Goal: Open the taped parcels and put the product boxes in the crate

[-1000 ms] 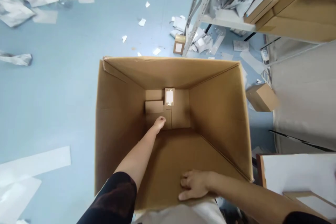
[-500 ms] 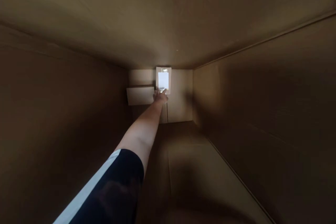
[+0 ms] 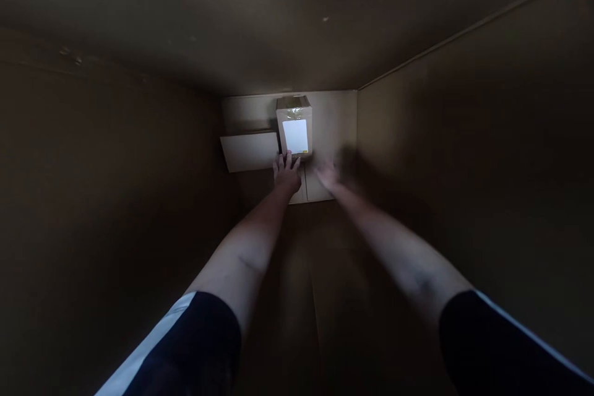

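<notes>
A small cardboard box (image 3: 280, 116) with a white label (image 3: 296, 136) and shiny tape on its top edge sits at the bottom of a deep, large carton. My left hand (image 3: 288, 178) is at the lower edge of this box, its fingers spread and their tips over the label's lower corner; nothing is gripped in it. My right hand (image 3: 327, 176) reaches down to the right of the box, apart from it. It is blurred by motion, but the fingers look stretched out and hold nothing.
Tall brown carton walls (image 3: 464, 136) enclose both arms on the sides. A lower flat-topped cardboard box (image 3: 250, 151) lies just left of the labelled box. Pale cardboard flaps (image 3: 334, 117) form the carton's bottom, with a seam. The inside is dim.
My right arm has come into view, reaching down beside the box. The labelled box now shows its top side and looks tilted. My left hand's fingers have spread. The view is darker.
</notes>
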Tool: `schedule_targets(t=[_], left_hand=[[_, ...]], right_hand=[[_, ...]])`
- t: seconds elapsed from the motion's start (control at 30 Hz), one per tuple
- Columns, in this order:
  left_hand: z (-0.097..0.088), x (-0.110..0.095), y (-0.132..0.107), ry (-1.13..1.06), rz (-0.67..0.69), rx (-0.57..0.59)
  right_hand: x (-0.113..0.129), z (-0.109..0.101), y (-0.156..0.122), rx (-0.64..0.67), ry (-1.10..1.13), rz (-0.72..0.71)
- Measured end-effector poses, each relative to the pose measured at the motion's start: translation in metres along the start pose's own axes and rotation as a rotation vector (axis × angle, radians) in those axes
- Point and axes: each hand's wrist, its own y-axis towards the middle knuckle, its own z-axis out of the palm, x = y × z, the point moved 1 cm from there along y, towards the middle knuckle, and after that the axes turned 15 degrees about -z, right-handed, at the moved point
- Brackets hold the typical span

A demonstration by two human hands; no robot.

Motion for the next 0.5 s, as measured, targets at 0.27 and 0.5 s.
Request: schedule_targets(t=[0.27, 0.5], left_hand=[[0.014, 0.023, 0.014, -0.344, -0.034, 0.012], [-0.037, 0.020, 0.085, -1.209, -0.348, -0.104]], right_hand=[[-0.013, -0.004, 0.120, -0.125, 0.053, -0.121], [-0.050, 0.039, 0.097, -0.303, 0.428, -0.040]])
